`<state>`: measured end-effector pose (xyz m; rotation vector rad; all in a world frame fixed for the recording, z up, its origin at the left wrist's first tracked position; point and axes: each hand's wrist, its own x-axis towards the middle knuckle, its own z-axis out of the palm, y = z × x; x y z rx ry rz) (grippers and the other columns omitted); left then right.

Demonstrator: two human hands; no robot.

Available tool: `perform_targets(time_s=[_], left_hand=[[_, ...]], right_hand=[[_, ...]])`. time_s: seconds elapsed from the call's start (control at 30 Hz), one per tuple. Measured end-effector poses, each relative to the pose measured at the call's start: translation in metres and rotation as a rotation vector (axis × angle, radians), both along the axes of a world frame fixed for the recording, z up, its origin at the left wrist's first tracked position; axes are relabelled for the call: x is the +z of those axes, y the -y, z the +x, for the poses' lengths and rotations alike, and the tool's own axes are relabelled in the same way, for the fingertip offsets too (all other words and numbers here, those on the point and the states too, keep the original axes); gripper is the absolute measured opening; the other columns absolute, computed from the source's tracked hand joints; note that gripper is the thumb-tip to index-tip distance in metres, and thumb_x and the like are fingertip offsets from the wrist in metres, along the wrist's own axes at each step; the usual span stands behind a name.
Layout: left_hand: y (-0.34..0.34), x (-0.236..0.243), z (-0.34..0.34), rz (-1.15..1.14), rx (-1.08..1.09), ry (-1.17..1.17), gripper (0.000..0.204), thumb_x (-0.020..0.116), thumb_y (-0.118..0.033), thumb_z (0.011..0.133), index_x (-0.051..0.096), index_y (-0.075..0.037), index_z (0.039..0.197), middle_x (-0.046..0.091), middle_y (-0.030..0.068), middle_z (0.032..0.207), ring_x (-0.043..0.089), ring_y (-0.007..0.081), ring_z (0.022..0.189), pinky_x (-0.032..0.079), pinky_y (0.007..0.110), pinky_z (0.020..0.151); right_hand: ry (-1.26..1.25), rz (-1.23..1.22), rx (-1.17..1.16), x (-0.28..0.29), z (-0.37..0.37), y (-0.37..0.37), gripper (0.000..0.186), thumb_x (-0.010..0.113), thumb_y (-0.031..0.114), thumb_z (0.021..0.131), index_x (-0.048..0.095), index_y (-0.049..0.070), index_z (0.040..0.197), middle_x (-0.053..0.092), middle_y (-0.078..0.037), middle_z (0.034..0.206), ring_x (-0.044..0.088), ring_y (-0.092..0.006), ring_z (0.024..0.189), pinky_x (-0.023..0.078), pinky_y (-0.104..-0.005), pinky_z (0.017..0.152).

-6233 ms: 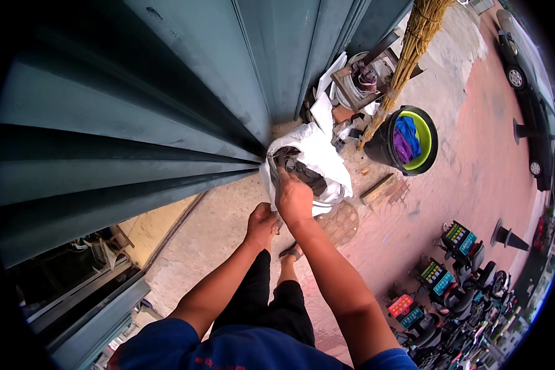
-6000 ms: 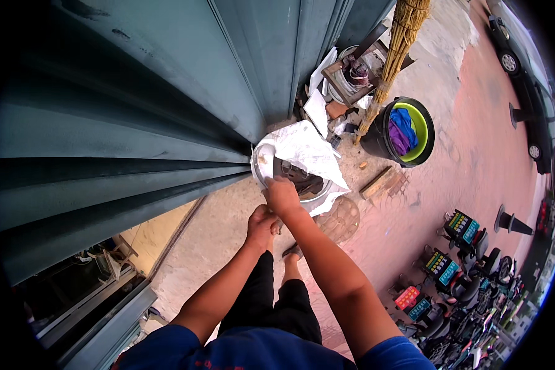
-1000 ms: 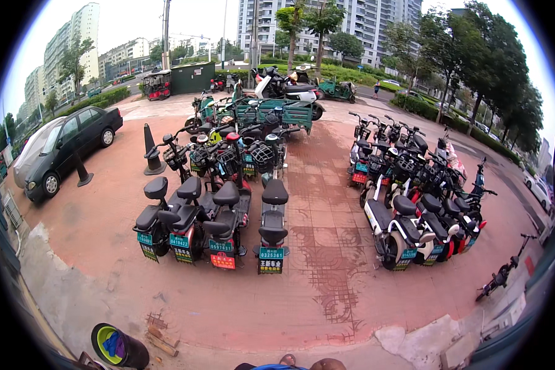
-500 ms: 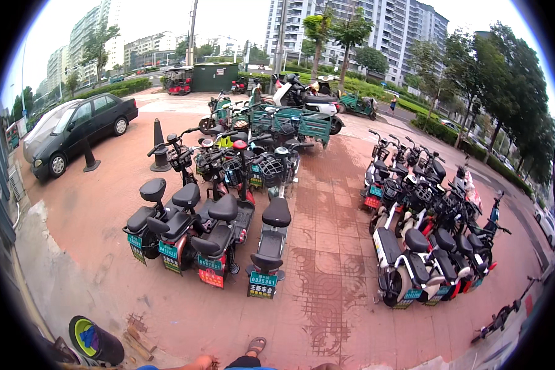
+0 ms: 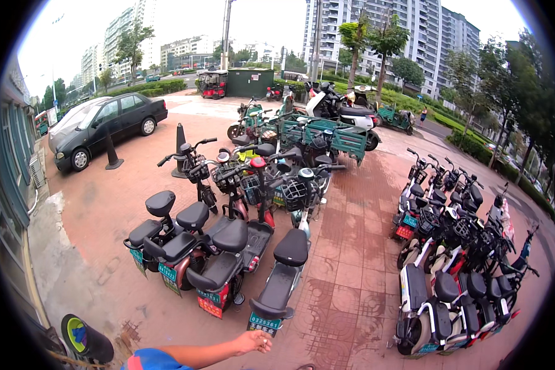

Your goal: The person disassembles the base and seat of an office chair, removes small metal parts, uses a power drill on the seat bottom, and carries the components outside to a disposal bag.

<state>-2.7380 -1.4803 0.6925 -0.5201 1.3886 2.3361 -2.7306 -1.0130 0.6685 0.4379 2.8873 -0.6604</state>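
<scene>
My left hand (image 5: 253,343) reaches in from the lower edge, its blue-sleeved arm stretched toward the right. The fingers are loosely bent and a little apart, with no object clearly seen in them. Just beyond it is the rear of a grey electric scooter (image 5: 280,290) with a black seat and a green plate, which the hand partly overlaps in the picture. I cannot tell whether they touch. To its left, several more black-seated scooters (image 5: 219,259) stand in a tight row. My right hand is out of view.
Another row of scooters (image 5: 444,308) stands on the right. A black bucket (image 5: 95,345) with cloth inside is at the lower left. Farther off are a dark car (image 5: 108,126), traffic cones (image 5: 111,153) and a green cargo tricycle (image 5: 348,143). Red paving (image 5: 345,271) runs between the rows.
My left arm has risen into view and stretched right toward the grey scooter. The parked scooters look nearer, and most of the scene sits farther right. My sandalled foot has nearly left the view.
</scene>
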Motion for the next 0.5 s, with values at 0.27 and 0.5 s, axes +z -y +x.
perform_targets(time_s=[0.27, 0.5], left_hand=[[-0.070, -0.056, -0.162, 0.006, 0.048, 0.161, 0.023, 0.054, -0.001, 0.101, 0.053, 0.006, 0.123, 0.066, 0.0205, 0.113, 0.070, 0.0320, 0.105, 0.059, 0.043, 0.095], [-0.098, 0.037, -0.278, -0.233, 0.151, 0.113, 0.026, 0.061, -0.011, 0.100, 0.058, 0.002, 0.122, 0.070, 0.0206, 0.112, 0.070, 0.0341, 0.106, 0.061, 0.042, 0.083]], right_hand=[[-0.003, -0.028, -0.038, -0.029, -0.190, -0.043, 0.082, 0.094, 0.049, 0.057, 0.062, -0.004, 0.110, 0.068, -0.026, 0.103, 0.065, -0.0430, 0.096, 0.053, -0.0497, 0.084], [-0.067, -0.030, -0.045, -0.015, -0.391, -0.094, 0.083, 0.095, 0.049, 0.057, 0.062, -0.004, 0.112, 0.068, -0.026, 0.106, 0.065, -0.0431, 0.099, 0.053, -0.0495, 0.086]])
